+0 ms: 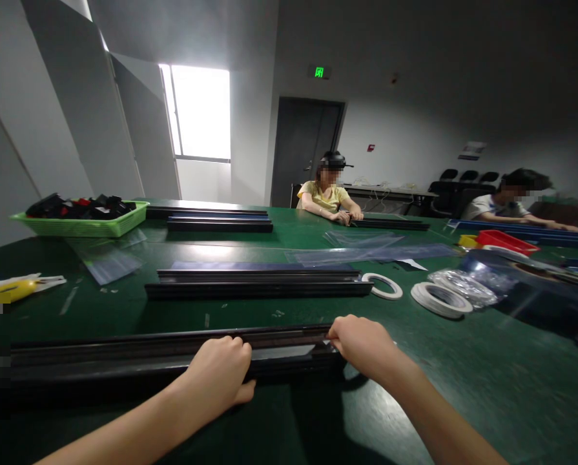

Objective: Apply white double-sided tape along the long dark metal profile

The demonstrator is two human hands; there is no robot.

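A long black channelled rail (124, 363) lies across the near part of the green table (434, 400). My left hand (221, 371) is wrapped over the rail's front edge, fingers on top and thumb below. At the rail's right end, the fingers of my right hand (361, 342) are pinched together against a small pale piece, too small to make out. A whitish strip (283, 352) runs inside the rail between my two hands. Beyond it lies another pair of black rails (259, 289), parallel to the first.
White tape rolls (441, 299) and a blue film roll (526, 284) stand at right. A green basket (82, 225) of black parts and yellow-handled pliers (15, 290) are at left. Clear plastic strips (376, 254) lie farther back. Two people sit across the table.
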